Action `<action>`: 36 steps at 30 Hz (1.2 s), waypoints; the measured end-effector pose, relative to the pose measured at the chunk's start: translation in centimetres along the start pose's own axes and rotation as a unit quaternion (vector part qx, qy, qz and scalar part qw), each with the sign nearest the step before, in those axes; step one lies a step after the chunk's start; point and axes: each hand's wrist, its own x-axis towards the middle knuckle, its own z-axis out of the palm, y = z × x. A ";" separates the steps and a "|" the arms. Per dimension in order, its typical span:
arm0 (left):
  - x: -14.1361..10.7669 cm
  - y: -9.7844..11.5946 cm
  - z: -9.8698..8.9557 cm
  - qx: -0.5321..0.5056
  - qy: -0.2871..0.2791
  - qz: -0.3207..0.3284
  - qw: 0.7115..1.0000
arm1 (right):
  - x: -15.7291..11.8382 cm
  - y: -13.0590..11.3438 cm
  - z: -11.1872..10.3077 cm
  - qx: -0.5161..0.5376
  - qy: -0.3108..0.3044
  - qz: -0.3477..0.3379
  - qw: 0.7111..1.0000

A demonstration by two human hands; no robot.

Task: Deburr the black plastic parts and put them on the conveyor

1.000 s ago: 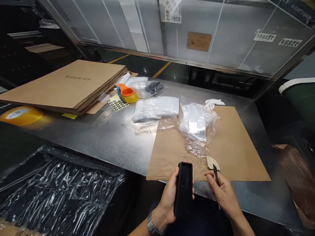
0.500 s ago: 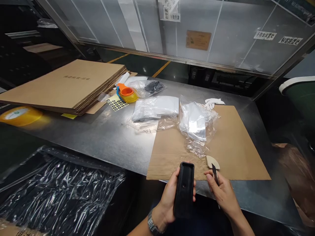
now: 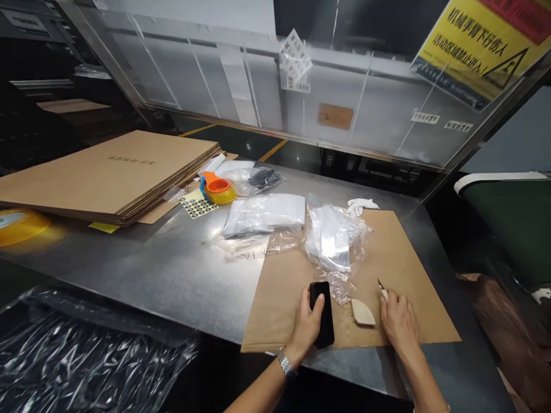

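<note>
My left hand (image 3: 307, 321) is closed around a long black rectangular plastic piece (image 3: 326, 330), the thumb lying over its upper face. The piece is over the front part of a cardboard sheet (image 3: 408, 258). To the right, my right hand (image 3: 399, 321) is low over the same sheet, fingers curled on a small knife (image 3: 381, 286). Only the knife's pointed front end shows beyond the fingers; the rest is covered. Between the hands lies a beige wedge-shaped pad (image 3: 362, 313). Behind it are clear plastic bags with white sheets (image 3: 333, 241).
Another bag of white sheets (image 3: 275, 212) lies left of the first. Farther left are an orange tape dispenser (image 3: 217, 184), a sticker sheet (image 3: 198, 205) and stacked cardboard (image 3: 142, 172). White gloves (image 3: 361, 205) lie at the back. Plastic-wrapped black items (image 3: 99, 355) stand front left.
My right hand has moved the knife right and down onto the cardboard, away from the pad. My left hand has turned the black piece so its hollow no longer shows. The camera view has tilted up.
</note>
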 end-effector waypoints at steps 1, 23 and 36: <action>0.3 -0.3 0.2 0.029 0.003 0.024 0.999 | 0.3 -0.1 0.1 -0.006 0.004 -0.013 1.000; 2.1 -2.3 -1.5 0.338 0.080 0.205 0.915 | 9.9 -11.3 0.8 -0.020 -0.131 -0.321 0.938; 4.7 1.0 0.4 0.486 -0.026 0.268 0.831 | 11.8 -10.6 1.4 -0.046 -0.095 -0.272 0.956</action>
